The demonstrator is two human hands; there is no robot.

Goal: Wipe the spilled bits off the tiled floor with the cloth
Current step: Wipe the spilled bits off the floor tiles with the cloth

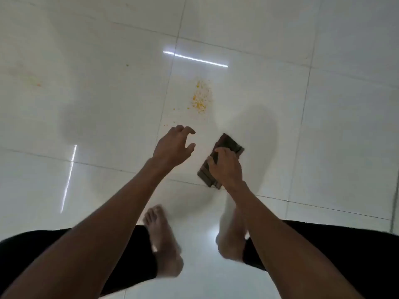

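Observation:
A heap of yellow and white spilled bits (200, 98) lies on the white tiled floor (108, 93), with a few stray crumbs (170, 123) to its lower left. My right hand (225, 167) grips a folded dark brown cloth (228, 144), held below and right of the heap, apart from it. My left hand (173, 146) hovers beside the cloth with fingers spread and curled, holding nothing, just below the stray crumbs.
Faint orange smears (37, 84) and a small speck (127, 65) mark the tiles at the left. My bare feet (160, 236) stand on the floor below the hands. Bright light reflections (194, 59) streak the glossy tiles.

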